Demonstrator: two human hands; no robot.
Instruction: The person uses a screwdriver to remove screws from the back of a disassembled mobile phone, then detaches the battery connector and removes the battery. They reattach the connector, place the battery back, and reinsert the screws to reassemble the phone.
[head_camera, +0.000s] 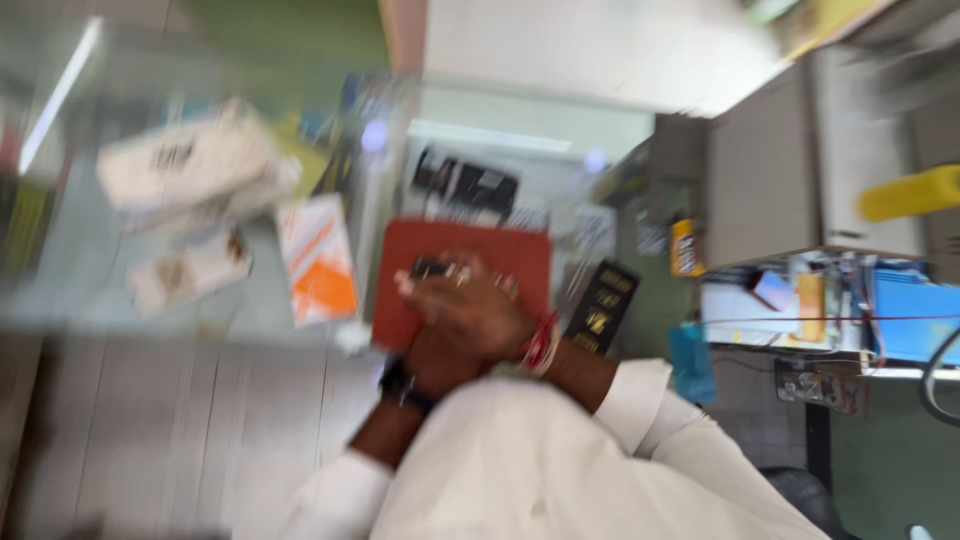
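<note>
The whole view is blurred by motion. My two hands are pressed together over a red mat (505, 252) on a glass counter (90, 260). My right hand (478, 308), with red bands at the wrist, lies on top of my left hand (436, 362), which wears a black watch. A small dark object (431, 267) sits at the fingertips and seems pinched by the right fingers. The left fingers are hidden under the right hand. White sleeves cover both forearms.
A black box with gold print (603, 305) lies right of the mat and an orange-and-white packet (320, 262) left of it. White boxes (185, 165) are at the far left and dark items (466, 185) behind the mat. A grey cabinet (765, 180) stands at the right.
</note>
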